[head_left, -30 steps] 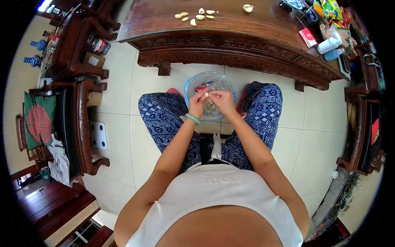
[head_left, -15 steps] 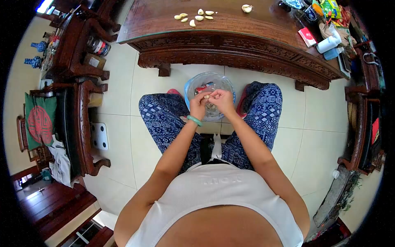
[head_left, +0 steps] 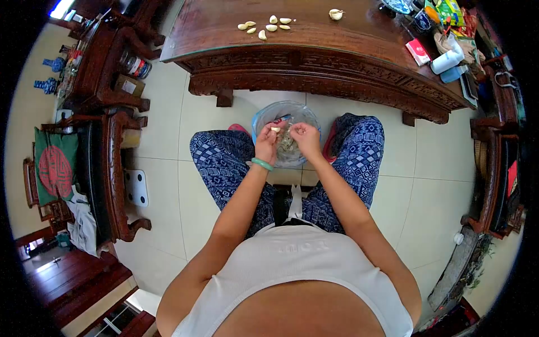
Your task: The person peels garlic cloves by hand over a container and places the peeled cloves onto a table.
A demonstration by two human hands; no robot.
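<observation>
A pale garlic clove [head_left: 275,129] rests at the fingers of my left hand [head_left: 266,145], which wears a green bangle [head_left: 262,164] at the wrist. My right hand [head_left: 306,140] is a little to the right, apart from the clove, with its fingertips pinched together; what they hold, if anything, is too small to tell. Both hands are over a lined trash bin [head_left: 287,104] standing on the floor between my knees. Inside the bin lie garlic skins [head_left: 288,144] and some coloured scraps, partly hidden by my hands.
On the carved wooden table [head_left: 224,45] ahead lie several peeled garlic cloves [head_left: 272,27] and a partial garlic bulb [head_left: 336,14]. A red and white packet [head_left: 418,51] and a white bottle [head_left: 447,61] stand at its right. A scale [head_left: 136,188] lies on the left floor.
My hands have drawn apart from their shared grip. The left has turned palm up with the clove showing, and the right has shifted slightly right. More of the bin's contents shows between them.
</observation>
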